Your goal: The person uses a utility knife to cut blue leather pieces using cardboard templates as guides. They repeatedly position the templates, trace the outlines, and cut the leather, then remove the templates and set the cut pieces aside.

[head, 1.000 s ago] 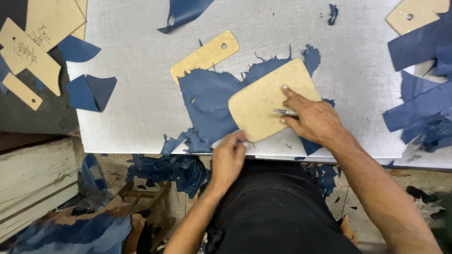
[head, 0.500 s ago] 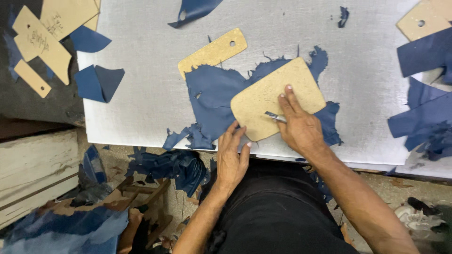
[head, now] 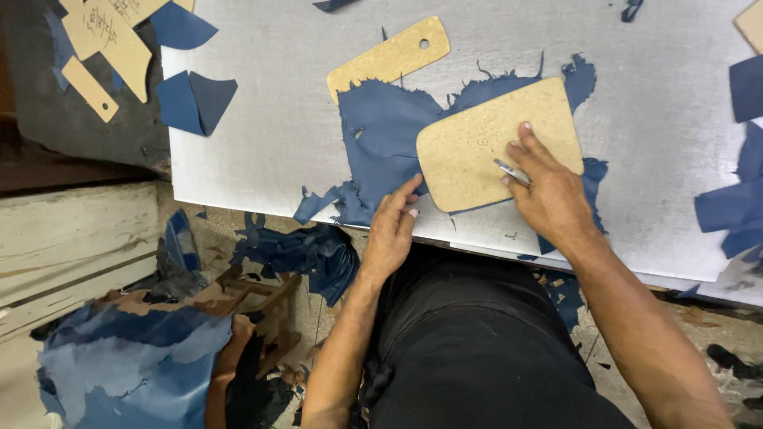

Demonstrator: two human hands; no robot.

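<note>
1. Left hand (head: 392, 230), near table (head: 262, 159) edge: fingers open, tips touching the blue leather (head: 381, 135) beside the template.
2. Right hand (head: 548, 191): pins tan template (head: 497, 143) flat on leather, gripping a small blade (head: 511, 171).
3. Judgement: keep template pressed firm, blade tight to its edge.

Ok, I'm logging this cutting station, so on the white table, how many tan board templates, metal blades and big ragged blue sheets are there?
Tan board templates: 3
Metal blade: 1
Ragged blue sheet: 1
Total: 5
</note>
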